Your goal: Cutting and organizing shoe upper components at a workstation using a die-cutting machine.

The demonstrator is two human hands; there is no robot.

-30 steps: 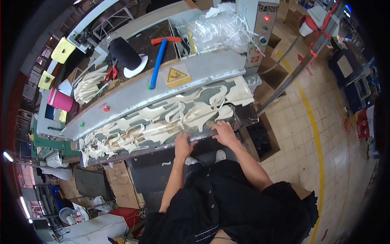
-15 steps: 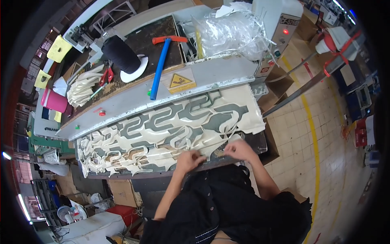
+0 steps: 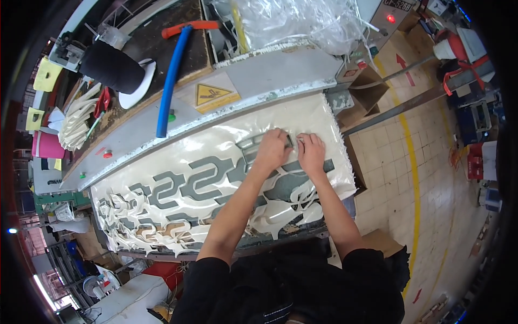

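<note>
A glossy off-white sheet [image 3: 226, 136], with curved pieces cut out of it, covers the machine bed. Grey-green cutouts [image 3: 208, 177] show through its gaps. My left hand [image 3: 274, 150] lies over a narrow curved outline [image 3: 249, 147] that looks like a cutting die, fingers bent down at its right part. Close beside it, my right hand [image 3: 312, 154] has its fingertips drawn together at the die's right end; what they hold, if anything, is hidden. Loose, torn strips of sheet [image 3: 305, 197] curl up below the right forearm.
Behind the bed runs a grey machine beam [image 3: 270, 81] with a yellow warning label [image 3: 213, 94]. A blue-handled hammer [image 3: 174, 81] leans over it. A black thread cone [image 3: 113, 67], pale strips [image 3: 78, 121] and a clear plastic bag [image 3: 294, 27] sit behind.
Both hands have moved forward, away from my body, onto the far right part of the sheet. The view has shifted closer to the bed, and the near-right strips lie differently.
</note>
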